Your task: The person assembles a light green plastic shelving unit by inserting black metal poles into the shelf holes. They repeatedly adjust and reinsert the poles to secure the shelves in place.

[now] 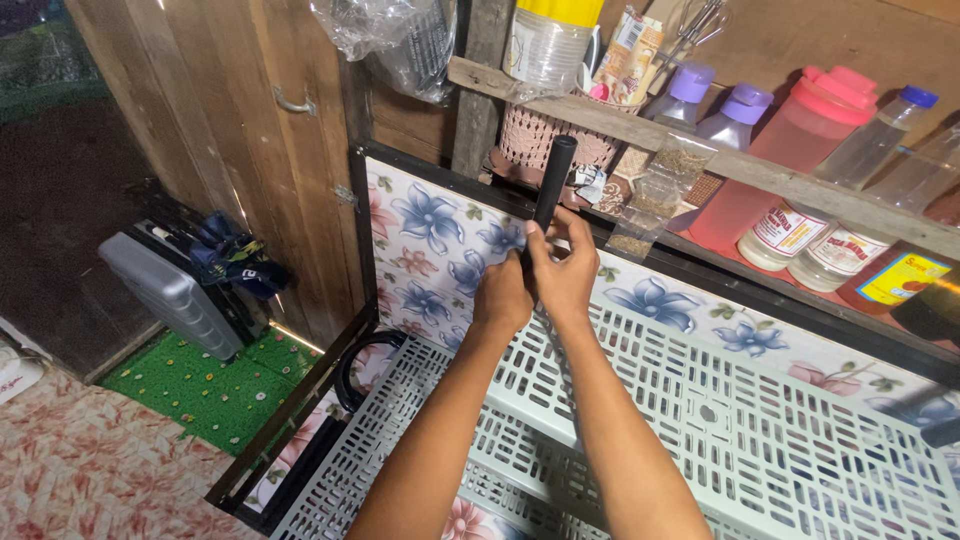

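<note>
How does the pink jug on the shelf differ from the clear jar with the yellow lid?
The pink jug is tinted pink all over with a pink lid, while the clear jar is colourless with a yellow lid. The pink jug stands on the lower shelf board among bottles; the clear jar sits higher, in a woven basket. Both are see-through plastic, upright and lidded.

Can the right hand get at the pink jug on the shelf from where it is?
Probably yes. The right hand grips the black tube, but the pink jug stands at the shelf's open front, with only small packets between.
</note>
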